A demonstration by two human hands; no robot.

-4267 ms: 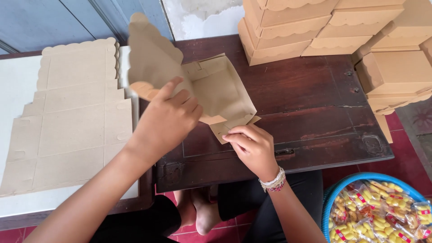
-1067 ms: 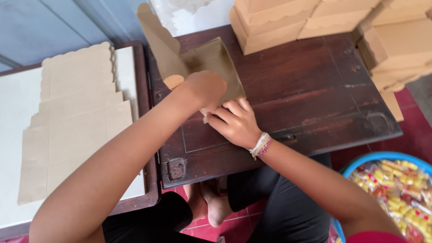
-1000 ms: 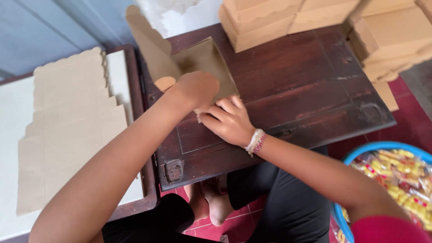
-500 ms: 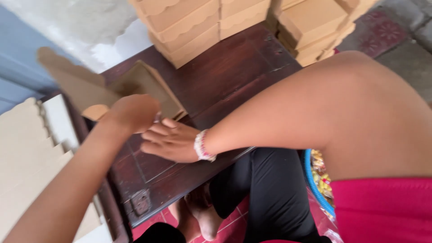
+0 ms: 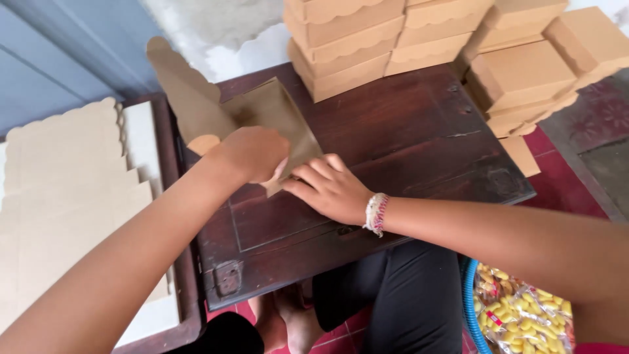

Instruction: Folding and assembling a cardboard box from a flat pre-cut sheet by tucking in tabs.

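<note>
The right hand [image 5: 331, 190] lay flat, fingers spread, pressing the near edge of the half-folded cardboard box [image 5: 272, 121]. The left hand [image 5: 252, 154] curled closed on that edge just left. The box's length ran away from both hands, its scalloped flap [image 5: 180, 88] standing far-left.

A low, dark brown wooden table [image 5: 406, 137] with a scratched top and a metal hinge plate at its near corner is seen at the centre. A blue-grey panelled wall [image 5: 59, 59] is found at ten o'clock, and a pale, patchy plastered wall [image 5: 223, 26] at twelve o'clock. A red tiled floor [image 5: 563, 183] is seen at four o'clock, bordered by grey concrete paving [image 5: 609, 164] at three o'clock. The scene is lit by soft, even daylight.
</note>
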